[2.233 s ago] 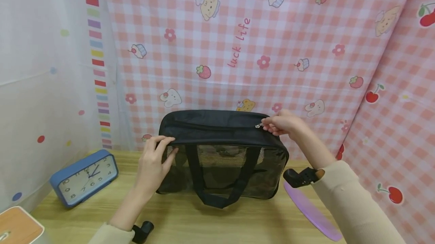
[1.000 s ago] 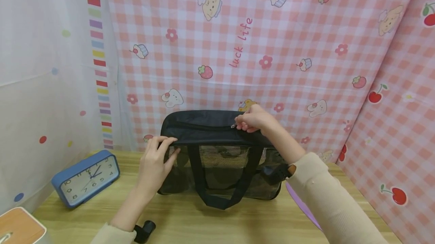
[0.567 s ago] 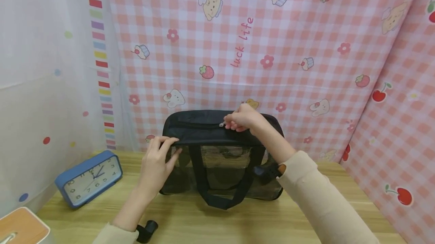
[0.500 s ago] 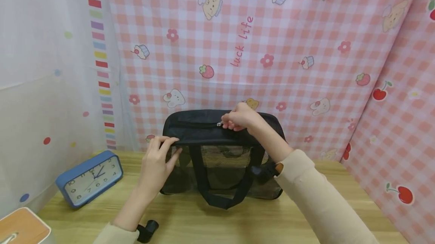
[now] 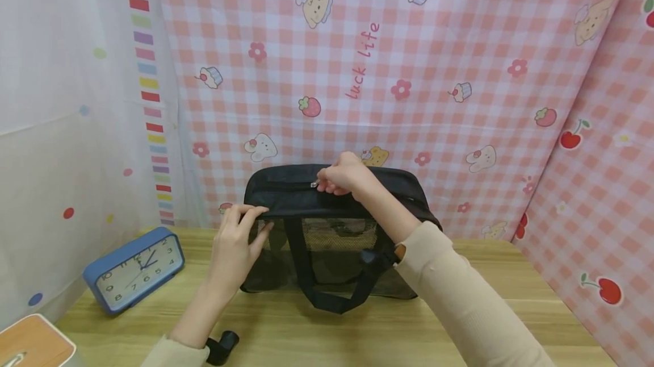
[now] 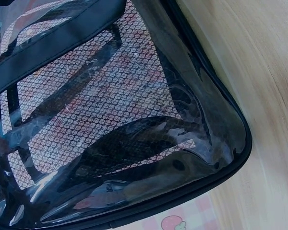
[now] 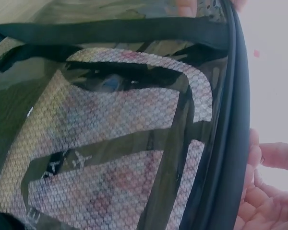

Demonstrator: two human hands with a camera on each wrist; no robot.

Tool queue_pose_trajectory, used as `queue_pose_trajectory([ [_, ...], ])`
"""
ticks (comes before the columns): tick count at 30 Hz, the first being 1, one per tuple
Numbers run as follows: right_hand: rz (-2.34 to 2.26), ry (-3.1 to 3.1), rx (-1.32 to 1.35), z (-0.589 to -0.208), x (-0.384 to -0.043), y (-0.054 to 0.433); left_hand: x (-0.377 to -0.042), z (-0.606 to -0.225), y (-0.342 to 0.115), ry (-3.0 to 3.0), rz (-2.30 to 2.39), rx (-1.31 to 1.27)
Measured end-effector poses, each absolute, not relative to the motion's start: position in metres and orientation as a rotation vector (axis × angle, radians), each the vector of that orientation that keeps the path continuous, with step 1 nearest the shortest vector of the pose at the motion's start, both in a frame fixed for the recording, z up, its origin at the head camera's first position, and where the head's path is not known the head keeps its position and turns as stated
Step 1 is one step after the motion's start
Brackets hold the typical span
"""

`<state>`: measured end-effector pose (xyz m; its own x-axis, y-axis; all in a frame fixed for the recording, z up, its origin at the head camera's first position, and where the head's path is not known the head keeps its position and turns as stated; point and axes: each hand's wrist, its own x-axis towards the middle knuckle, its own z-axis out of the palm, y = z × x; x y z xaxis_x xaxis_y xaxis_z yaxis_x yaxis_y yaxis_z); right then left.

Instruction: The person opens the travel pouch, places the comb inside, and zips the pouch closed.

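A black zip-top bag [image 5: 286,203] with see-through sides stands on the wooden table, its front handle [image 5: 331,301] hanging down. My right hand [image 5: 344,176] pinches the metal zipper pull [image 5: 314,184] near the middle of the bag's top. At the top left corner, my left hand [image 5: 235,242] grips the front edge, fingers above and thumb against the clear panel. The left wrist view is filled by the clear panel and mesh [image 6: 101,105]; no hand shows there. In the right wrist view, curled right fingers [image 7: 266,191] show beyond the bag's black edge [image 7: 233,120].
A blue alarm clock [image 5: 134,269] stands to the left of the bag. At the lower left corner is a white box with a wood-look lid [image 5: 36,341]. Pink checked cloth [image 5: 327,60] hangs right behind the bag, and more cloth closes off both sides.
My right hand has drawn the zipper pull leftward from the bag's right end to near the middle. My left hand stays at the corner. The purple item at right is out of sight.
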<state>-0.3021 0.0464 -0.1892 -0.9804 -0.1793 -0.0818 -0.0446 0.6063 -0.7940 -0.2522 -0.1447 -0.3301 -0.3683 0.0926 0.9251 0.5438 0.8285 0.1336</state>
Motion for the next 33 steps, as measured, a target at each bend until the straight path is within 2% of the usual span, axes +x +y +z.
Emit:
queue_pose_trajectory([
  [15,-1.371,2.573,-0.181,-0.191,-0.302,0.009,-0.254,-0.330,-0.146,-1.889,-0.486,-0.498],
  [33,-1.323,2.712,-0.380,-0.202,-0.294,-0.041,-0.252,-0.332,-0.147,-1.869,-0.497,-0.499],
])
